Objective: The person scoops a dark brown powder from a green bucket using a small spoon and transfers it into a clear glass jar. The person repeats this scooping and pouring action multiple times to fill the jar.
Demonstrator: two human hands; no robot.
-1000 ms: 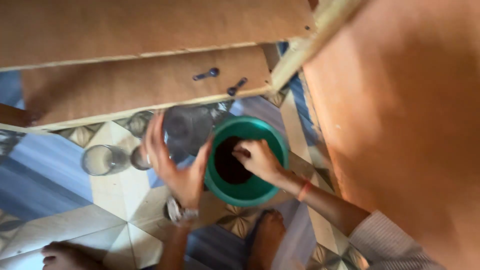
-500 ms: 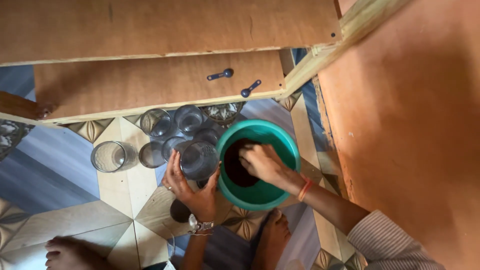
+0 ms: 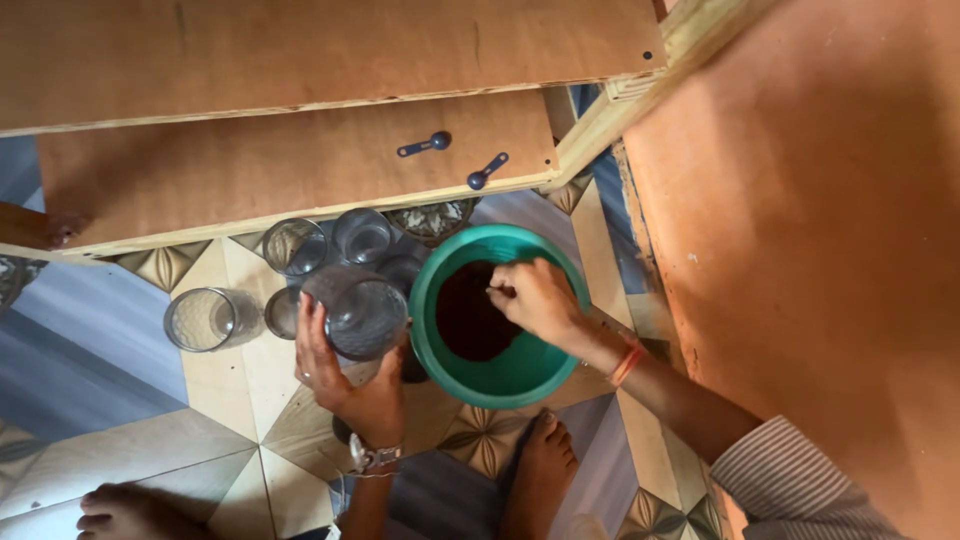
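Since half a second ago our left hand [image 3: 345, 375] has drawn the clear drinking glass [image 3: 362, 316] closer, gripping it at nine o'clock of the round green plastic basin [image 3: 450, 345], handy for filling; our right hand [image 3: 540, 300] pinches something unclear over the dark contents.

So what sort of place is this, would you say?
Probably a room in a home, with the work done on the floor. The patterned tile floor, bare feet, drinking glasses set beside a green basin, and a plain wooden shelf suggest a simple domestic kitchen corner.

Left hand [image 3: 345, 375] wears a ring and a metal wristwatch; right hand [image 3: 540, 300] has an orange-red wrist thread, with a pale striped sleeve at lower right; feet bare.
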